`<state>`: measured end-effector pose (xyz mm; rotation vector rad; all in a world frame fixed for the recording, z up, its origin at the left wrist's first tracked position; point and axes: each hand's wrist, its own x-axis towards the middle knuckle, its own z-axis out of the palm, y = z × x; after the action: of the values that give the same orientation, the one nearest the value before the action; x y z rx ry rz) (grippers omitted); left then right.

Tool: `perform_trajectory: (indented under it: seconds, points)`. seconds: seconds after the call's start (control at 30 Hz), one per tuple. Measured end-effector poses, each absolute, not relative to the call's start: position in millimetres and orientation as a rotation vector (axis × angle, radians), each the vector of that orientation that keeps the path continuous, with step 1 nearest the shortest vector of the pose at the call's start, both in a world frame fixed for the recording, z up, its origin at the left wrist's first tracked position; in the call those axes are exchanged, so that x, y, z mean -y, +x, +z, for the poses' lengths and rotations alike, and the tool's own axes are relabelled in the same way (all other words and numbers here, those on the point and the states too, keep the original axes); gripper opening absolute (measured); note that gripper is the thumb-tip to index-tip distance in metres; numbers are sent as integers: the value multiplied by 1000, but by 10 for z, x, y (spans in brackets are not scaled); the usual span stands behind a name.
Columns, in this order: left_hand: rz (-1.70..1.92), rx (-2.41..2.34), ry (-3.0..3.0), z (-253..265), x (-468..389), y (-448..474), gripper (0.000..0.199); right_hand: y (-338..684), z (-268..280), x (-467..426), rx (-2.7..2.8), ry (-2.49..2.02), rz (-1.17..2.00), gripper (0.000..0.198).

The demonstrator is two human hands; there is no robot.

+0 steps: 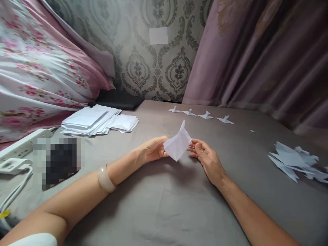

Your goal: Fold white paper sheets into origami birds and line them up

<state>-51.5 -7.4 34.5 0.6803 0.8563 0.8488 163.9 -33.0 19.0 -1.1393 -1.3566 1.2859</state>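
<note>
A small folded piece of white paper (177,142) is held up over the grey cloth, with a crease down its middle and a narrow point sticking up at the top. My left hand (155,149) has its fingers closed on the paper's left edge, and the fingertips are partly hidden behind it. At the right corner, the fingers of my right hand (206,157) are stretched out and slightly apart, the tips at or just behind the edge. The right thumb stands off the paper. A pale bangle (106,179) sits on my left forearm.
Stacks of white paper (87,119) and smaller squares (124,122) lie back left. Several folded paper pieces (207,115) stand in a row at the back. More folded paper (297,162) is heaped right. A power strip (24,145) and a blurred-out dark object (61,160) are left.
</note>
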Motion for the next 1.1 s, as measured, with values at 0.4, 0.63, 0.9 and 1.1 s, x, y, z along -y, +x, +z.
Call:
perform_trajectory:
  seconds: [0.4, 0.63, 0.9, 1.1]
  points:
    - [775, -679, 657, 333, 204, -444, 41, 1573, 239, 379, 1018, -1289, 1252, 36]
    - [877, -882, 763, 231, 252, -346, 39, 1536, 236, 437, 1261, -1397, 1273, 37]
    - [887, -991, 679, 241, 203, -396, 31, 1717, 197, 430, 1975, -1219, 544, 75]
    - [801, -963, 687, 287, 225, -403, 31, 1764, 178, 440, 2349, -1019, 155, 54]
